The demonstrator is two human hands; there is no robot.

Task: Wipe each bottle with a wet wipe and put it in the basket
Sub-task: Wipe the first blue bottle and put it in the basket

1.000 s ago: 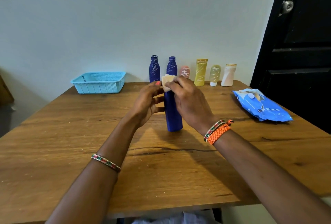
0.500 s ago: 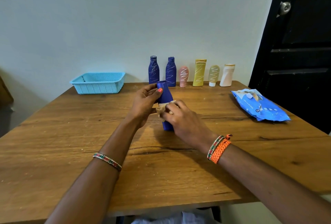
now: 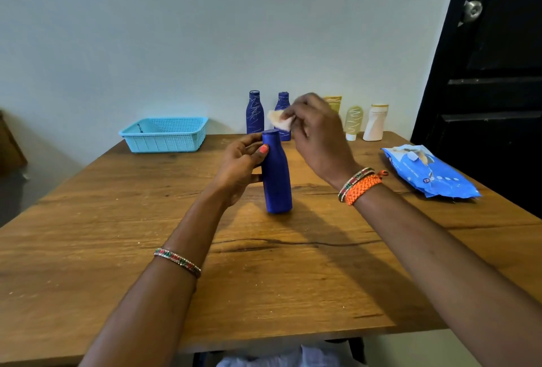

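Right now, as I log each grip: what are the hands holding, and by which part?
The left hand grips the blue bottle at its neck and shoulder. The right hand pinches a crumpled wet wipe above it.

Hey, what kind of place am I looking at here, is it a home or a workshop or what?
Probably a plain room in a home, though that is a guess. A wooden table stands against a bare pale wall, beside a dark panelled door with a round metal knob. No workshop tools show.
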